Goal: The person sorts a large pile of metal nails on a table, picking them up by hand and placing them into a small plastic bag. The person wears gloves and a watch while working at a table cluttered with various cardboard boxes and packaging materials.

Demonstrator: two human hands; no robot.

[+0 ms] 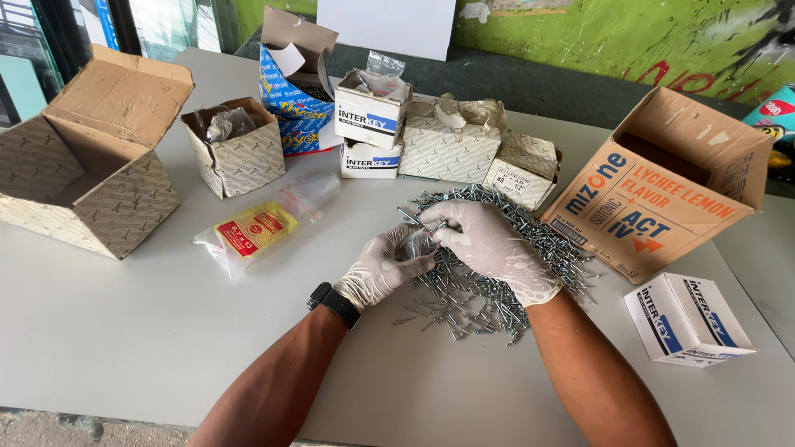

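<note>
A pile of small silver screws (489, 285) lies spread on the grey table (124, 331). Both my hands wear pale gloves and hover over the pile's left part. My left hand (377, 269), with a black watch at the wrist, holds a small clear plastic bag (414, 245) by its mouth. My right hand (489, 240) pinches several screws at the bag's opening, fingertips touching the bag.
A flat plastic packet with a red-yellow label (261, 228) lies left of my hands. Open cardboard boxes stand at far left (91, 157), back (236, 149) and right (662, 186). Small white boxes sit at the back (371, 108) and near right (687, 319).
</note>
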